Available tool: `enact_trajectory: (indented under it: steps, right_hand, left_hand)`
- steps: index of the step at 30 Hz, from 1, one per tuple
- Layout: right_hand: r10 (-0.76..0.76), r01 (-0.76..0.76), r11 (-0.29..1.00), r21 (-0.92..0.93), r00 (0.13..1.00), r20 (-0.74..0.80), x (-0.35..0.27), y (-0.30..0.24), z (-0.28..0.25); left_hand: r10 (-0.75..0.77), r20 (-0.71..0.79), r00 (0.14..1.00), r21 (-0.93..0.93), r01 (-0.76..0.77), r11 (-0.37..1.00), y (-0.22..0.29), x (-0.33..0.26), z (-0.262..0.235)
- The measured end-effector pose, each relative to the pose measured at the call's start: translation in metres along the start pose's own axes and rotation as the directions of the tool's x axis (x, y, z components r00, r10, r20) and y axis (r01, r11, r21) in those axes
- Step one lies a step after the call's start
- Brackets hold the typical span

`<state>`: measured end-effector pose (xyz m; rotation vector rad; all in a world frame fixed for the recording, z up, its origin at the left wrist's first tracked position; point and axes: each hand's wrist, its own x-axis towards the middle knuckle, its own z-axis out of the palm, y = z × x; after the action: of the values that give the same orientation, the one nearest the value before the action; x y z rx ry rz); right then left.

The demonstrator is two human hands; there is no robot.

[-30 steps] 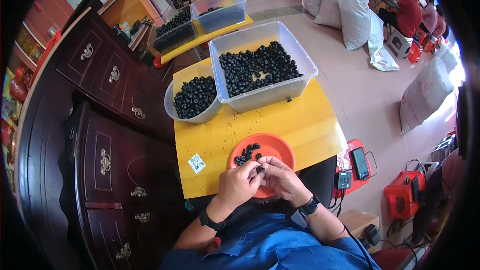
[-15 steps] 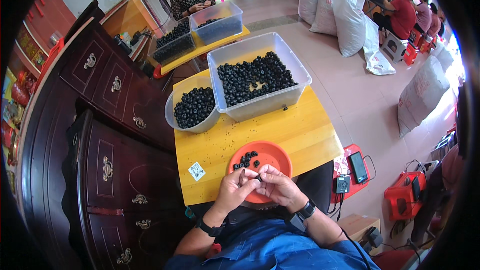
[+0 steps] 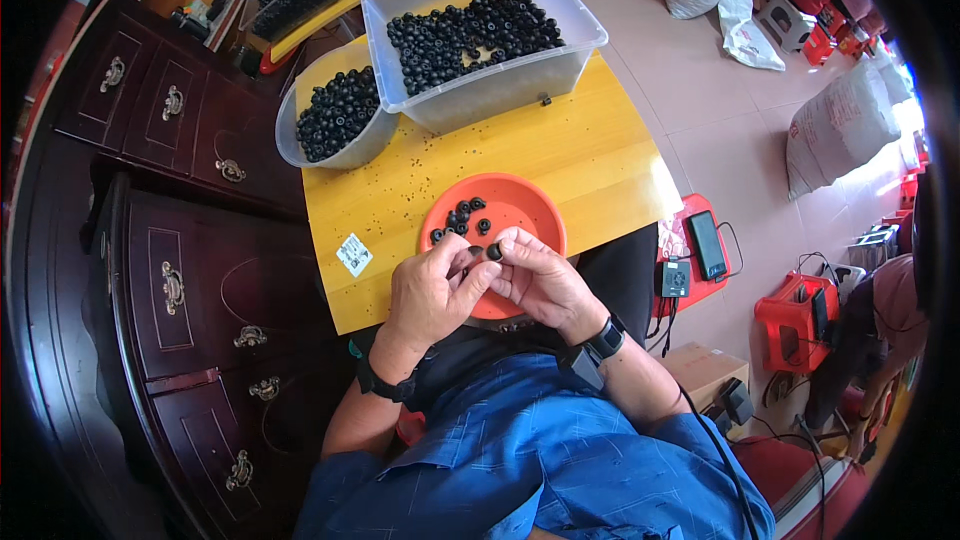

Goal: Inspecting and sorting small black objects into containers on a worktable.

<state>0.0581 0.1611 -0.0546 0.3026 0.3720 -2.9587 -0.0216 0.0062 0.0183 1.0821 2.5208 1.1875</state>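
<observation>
Over the near rim of an orange-red plate (image 3: pixel 530 205) my two hands meet, fingertips close together. A small round black part (image 3: pixel 494 252) is pinched between thumb and finger of my right hand (image 3: pixel 545 285). My left hand (image 3: pixel 425 290) is closed too, its thumb and fingers curled against something small and dark; what it is I cannot make out. Several black ring-like parts (image 3: pixel 462 215) with holes lie on the plate's left side, and a single one (image 3: pixel 484 226) sits nearer its middle. The plate's near side is partly hidden behind my hands.
A large clear bin (image 3: pixel 480 105) and a smaller round-ended tub (image 3: pixel 290 130), both holding black parts, stand on the yellow table (image 3: pixel 600 150). One loose part (image 3: pixel 545 100) lies by the bin. Dark drawers (image 3: pixel 190 280) border the left; a red stool (image 3: pixel 695 240) with a phone stands right.
The view has tipped downward, so table, bins and plate sit higher in the picture and the person across has left it. My hands stay together over the plate, with the fingers slightly shifted.
</observation>
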Motion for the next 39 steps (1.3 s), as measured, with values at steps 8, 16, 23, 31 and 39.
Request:
enact_trajectory:
  steps: [8,16,23,31,39]
  right_hand:
    - [0.014,-0.017,0.999,0.041,0.997,0.075,-0.002,0.004,-0.007]
    - [0.025,-0.026,0.999,0.025,0.999,0.036,-0.001,0.005,-0.007]
    - [-0.024,0.023,1.0,0.022,0.997,0.071,0.003,0.007,-0.007]
    - [-0.019,0.016,0.999,0.031,0.996,0.087,0.004,0.008,-0.009]
    - [0.014,-0.015,1.0,0.014,0.996,0.092,0.003,0.008,-0.005]
  left_hand:
    - [0.05,0.029,0.998,0.047,-0.052,0.998,-0.004,0.0,0.009]
    - [0.025,0.024,0.999,0.094,-0.027,0.995,-0.006,0.001,0.013]
    - [0.12,0.008,0.993,0.188,-0.119,0.975,-0.013,0.002,0.017]
    - [0.063,0.013,0.998,0.111,-0.064,0.992,-0.013,0.0,0.014]
    - [0.103,0.006,0.995,0.106,-0.103,0.989,-0.01,0.003,0.009]
